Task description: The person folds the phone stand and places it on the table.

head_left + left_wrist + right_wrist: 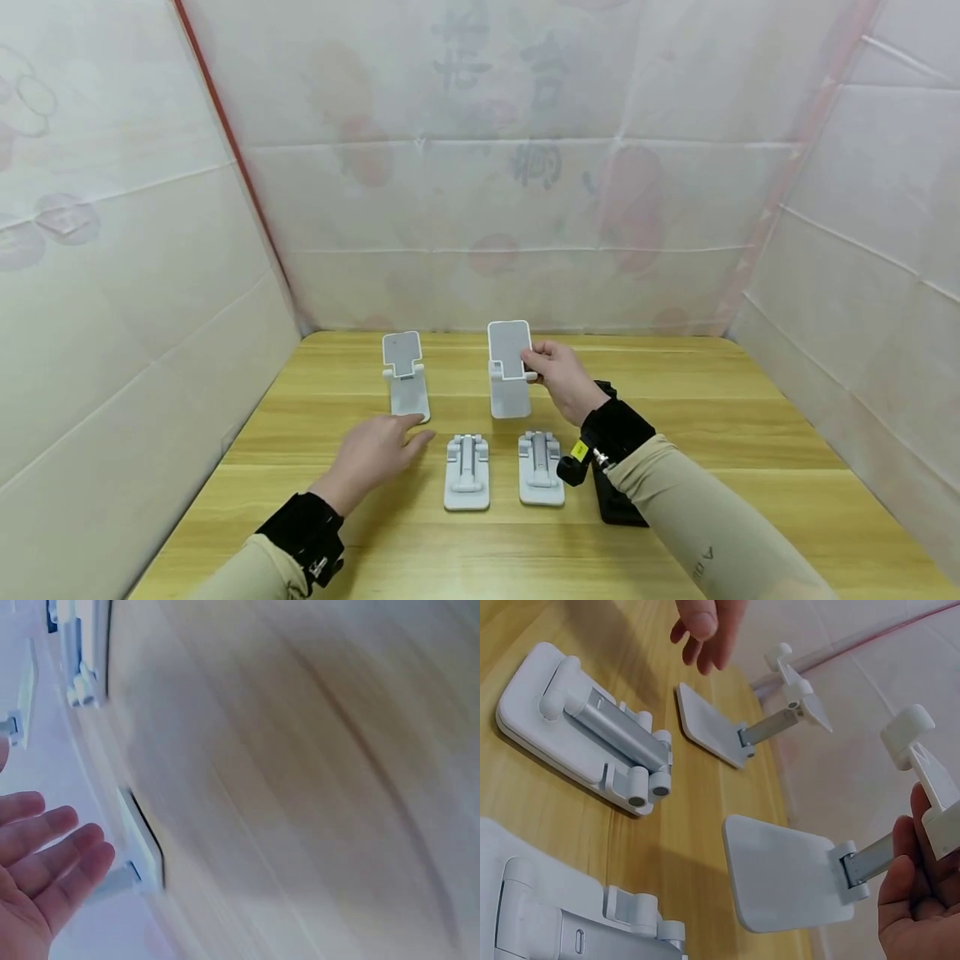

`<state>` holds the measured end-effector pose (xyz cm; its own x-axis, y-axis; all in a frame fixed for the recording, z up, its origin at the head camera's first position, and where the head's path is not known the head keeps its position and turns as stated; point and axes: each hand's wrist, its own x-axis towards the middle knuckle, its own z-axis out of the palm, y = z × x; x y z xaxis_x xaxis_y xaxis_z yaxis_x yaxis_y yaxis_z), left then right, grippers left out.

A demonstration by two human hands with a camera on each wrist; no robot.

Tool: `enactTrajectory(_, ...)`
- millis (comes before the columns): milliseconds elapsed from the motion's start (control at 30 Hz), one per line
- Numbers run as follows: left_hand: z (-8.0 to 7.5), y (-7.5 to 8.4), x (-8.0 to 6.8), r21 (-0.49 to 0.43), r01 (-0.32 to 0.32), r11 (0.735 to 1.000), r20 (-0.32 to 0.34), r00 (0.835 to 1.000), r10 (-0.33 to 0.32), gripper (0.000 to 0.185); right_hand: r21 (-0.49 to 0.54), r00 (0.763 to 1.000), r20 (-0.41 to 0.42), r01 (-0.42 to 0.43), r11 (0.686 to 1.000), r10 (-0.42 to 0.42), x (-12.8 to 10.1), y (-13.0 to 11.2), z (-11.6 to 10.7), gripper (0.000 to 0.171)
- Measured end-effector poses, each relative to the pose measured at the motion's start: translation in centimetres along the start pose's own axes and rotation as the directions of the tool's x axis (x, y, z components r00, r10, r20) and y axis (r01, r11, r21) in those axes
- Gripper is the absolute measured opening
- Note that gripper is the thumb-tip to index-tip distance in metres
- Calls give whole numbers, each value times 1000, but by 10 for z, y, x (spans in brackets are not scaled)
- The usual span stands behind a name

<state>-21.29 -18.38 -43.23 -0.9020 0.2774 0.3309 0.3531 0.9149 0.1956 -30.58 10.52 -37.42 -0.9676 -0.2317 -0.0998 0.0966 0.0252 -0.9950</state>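
Four white phone stands lie on the wooden table (675, 400). Two stand unfolded at the back, the left one (405, 375) and the right one (510, 367). Two folded ones (467, 471) (541, 467) lie flat in front. My right hand (534, 362) pinches the upright plate of the right unfolded stand (780, 874) from its right side, fingers (911, 851) curled against the plate. My left hand (393, 440) hovers open, fingers straight, just in front of the left unfolded stand's base (712, 727). The left wrist view is blurred and shows straight fingers (52, 855).
A black object (618, 504) lies on the table under my right forearm. Pale sheeted walls (112, 292) close in the table at the left, back and right. Bare wood stretches to the right of the stands and along the near edge.
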Motion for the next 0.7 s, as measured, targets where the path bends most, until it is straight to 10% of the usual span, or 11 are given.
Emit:
enactTrajectory(200, 4, 21, 16, -130, 47, 990, 27, 999, -44, 39, 29, 1000, 13, 14, 999, -14, -3, -1, 0, 23)
enactTrajectory(300, 7, 32, 29, -310, 135, 941, 101, 989, -109, 46, 38, 999, 24, 25, 999, -26, -4, -2, 1, 22)
enactTrajectory(367, 10, 38, 38, -478, 230, 848, 174, 971, -166, 53, 39, 999, 30, 32, 999, -33, -6, -3, 2, 23)
enactTrajectory(533, 19, 52, 55, -759, 427, 491, 340, 904, -260, 67, 32, 998, 45, 45, 998, -46, -9, -8, 6, 26)
enactTrajectory(700, 28, 60, 64, -812, 514, 277, 454, 854, -256, 74, 52, 996, 56, 63, 997, -66, -12, -12, 12, 24)
